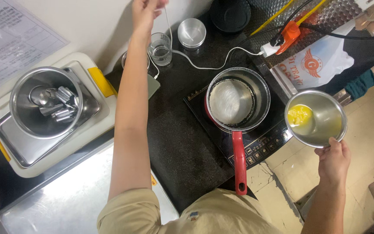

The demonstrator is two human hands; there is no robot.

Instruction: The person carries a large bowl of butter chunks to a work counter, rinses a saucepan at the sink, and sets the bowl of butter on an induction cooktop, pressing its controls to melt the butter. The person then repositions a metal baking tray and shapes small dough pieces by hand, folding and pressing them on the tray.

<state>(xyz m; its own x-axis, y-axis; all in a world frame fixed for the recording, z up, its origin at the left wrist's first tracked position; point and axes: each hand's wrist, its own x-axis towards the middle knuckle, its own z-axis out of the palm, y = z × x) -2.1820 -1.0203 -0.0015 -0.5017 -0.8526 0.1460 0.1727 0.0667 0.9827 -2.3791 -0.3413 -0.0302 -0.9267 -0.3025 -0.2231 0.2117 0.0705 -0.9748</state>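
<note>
While the right hand [333,159] pinches the tilted bowl [316,118] of yellow liquid by its near rim, it should stay level as the left hand [146,11], far off, nips the white cable [204,66].

A saucepan [238,99] is sitting on a cooktop [256,143] on the bench [174,143], its handle [239,162] pointing toward the person. Right of it, off the bench's edge, the right hand [333,161] is holding a steel bowl [316,118] with a lump of butter [300,115] lying in it. Far left, a scale [44,117] is carrying a mixing bowl [45,102] with small metal moulds [59,106] inside. Behind the saucepan, a glass [160,48] is standing left of a small tin [191,33]. The left hand [146,11] is reaching over the glass, pinching a cable [204,67] that is running right to a plug [268,49].
</note>
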